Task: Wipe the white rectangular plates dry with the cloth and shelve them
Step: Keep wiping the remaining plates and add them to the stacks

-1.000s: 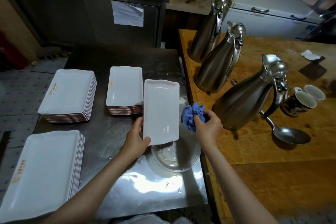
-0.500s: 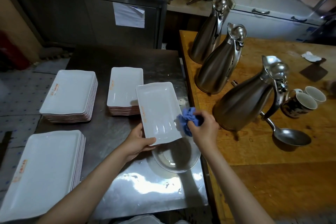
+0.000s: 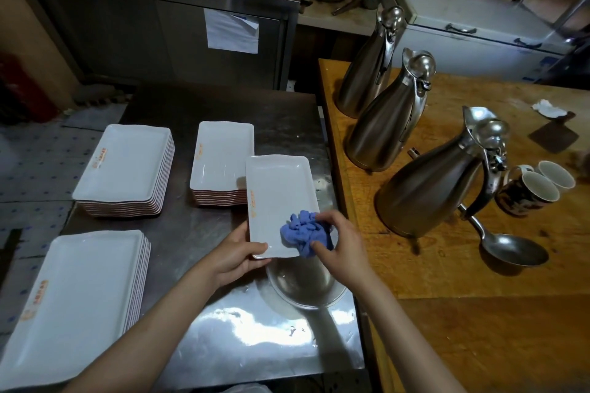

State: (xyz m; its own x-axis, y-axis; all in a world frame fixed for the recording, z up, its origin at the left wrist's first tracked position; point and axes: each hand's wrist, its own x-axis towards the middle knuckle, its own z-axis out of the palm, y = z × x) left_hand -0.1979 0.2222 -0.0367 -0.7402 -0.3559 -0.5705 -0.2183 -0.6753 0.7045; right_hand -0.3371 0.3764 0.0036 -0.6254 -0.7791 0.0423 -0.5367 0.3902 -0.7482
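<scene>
Both forearms reach forward from the bottom edge over a steel surface (image 3: 198,338). The left hand (image 3: 234,255) grips the near left corner of a white rectangular plate (image 3: 279,198), thumb on top, fingers curled beneath, holding it above a shallow metal dish (image 3: 306,290) near the surface's right edge. The right hand (image 3: 341,247) bends at the wrist, fingers curled round a bunched blue cloth (image 3: 303,233) pressed onto the plate's near end. Three stacks of plates sit on the surface: one beside the held plate (image 3: 220,156), one further left (image 3: 127,166), one at the near left corner (image 3: 73,300).
</scene>
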